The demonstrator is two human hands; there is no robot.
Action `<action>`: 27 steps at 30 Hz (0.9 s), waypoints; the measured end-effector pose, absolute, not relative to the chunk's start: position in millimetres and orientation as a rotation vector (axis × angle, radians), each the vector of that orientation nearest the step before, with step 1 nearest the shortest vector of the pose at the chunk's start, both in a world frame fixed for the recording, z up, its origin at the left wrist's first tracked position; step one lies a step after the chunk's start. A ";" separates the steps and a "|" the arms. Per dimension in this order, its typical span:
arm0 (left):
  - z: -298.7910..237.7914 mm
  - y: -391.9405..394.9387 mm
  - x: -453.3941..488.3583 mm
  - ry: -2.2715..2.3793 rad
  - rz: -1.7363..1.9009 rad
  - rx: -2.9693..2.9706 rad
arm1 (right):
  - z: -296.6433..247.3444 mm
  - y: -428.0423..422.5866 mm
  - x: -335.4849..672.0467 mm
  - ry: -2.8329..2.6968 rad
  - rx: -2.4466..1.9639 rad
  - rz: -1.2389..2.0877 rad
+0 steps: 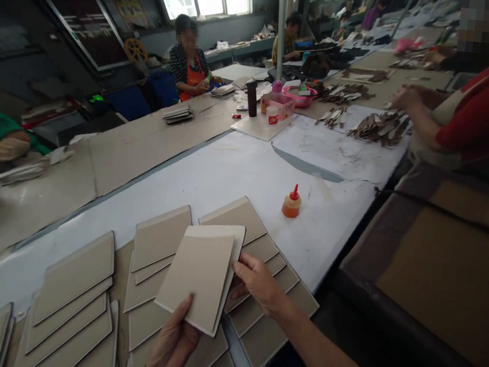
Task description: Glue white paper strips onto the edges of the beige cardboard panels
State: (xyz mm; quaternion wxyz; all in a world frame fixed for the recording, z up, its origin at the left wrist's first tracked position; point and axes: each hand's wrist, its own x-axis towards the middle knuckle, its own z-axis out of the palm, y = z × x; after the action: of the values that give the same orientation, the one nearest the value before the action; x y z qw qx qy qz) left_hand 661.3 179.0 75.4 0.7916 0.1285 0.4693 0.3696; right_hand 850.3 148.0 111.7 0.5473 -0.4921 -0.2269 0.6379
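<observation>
The left hand [174, 341] grips the beige panel [203, 272] at six o'clock, the right hand [258, 283] at three, seemingly supporting its hidden underside; fanned panels [74, 282] toward eight o'clock leave edges exposed.

Left grip [175, 341] and right grip [258, 282] hold layered beige panels [199, 271] above fanned stacks [76, 285].

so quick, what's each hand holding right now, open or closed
Left hand: closed on the lower edge of a beige board, thumb on top.
Right hand: closed on the same board's right edge.
</observation>
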 end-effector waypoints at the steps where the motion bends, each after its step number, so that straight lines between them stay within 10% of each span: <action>1: 77.2 183.1 667.4 1.034 0.755 0.287 | 110.6 146.5 854.7 -0.517 -1.168 1.518; 17: 72.5 205.3 722.7 1.645 0.531 1.073 | 56.2 132.3 877.9 -0.360 -1.364 1.241; 27: 80.9 202.5 737.3 1.187 0.418 1.608 | 77.1 133.7 862.4 -0.632 -1.395 1.237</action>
State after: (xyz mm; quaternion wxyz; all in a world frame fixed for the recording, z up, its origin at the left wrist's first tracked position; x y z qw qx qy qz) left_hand 737.3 202.5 80.9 0.5224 0.6716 0.4956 0.1745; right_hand 862.4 133.7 77.1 0.5533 -0.5902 -0.2676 0.5234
